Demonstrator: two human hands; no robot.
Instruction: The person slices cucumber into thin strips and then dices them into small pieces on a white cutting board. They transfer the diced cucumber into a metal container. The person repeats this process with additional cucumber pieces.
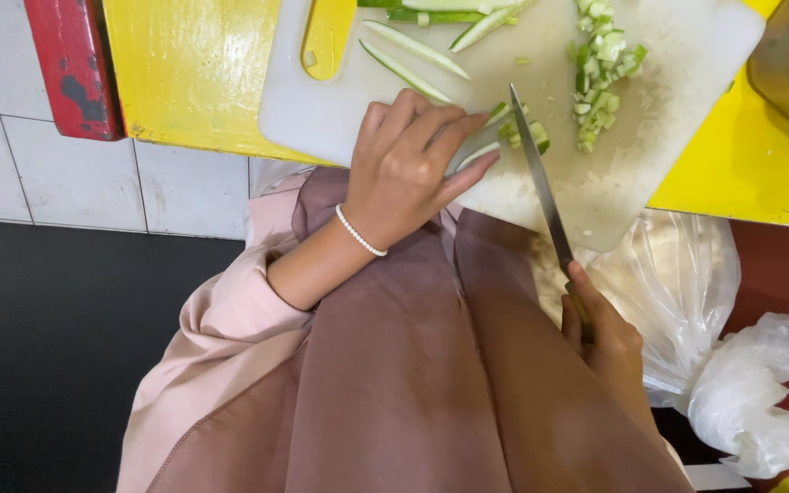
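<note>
cucumber strips (507, 125) lie bunched on the white cutting board (687, 64), pinned under the fingertips of the left hand (408, 169), which is curled down over them with the fingers close together. the right hand (600, 333) is closed around the handle of a knife (541, 178), and the blade stands just beside the left fingertips, its edge on the strips. i judge the step in hand is dicing the strips into small pieces. beyond the blade, away from the left hand, a heap of diced cucumber (603, 78) already lies. more long strips (413, 59) wait beyond the left hand. the next cut needs the left fingers to draw back a little, so the blade meets cucumber only.
</note>
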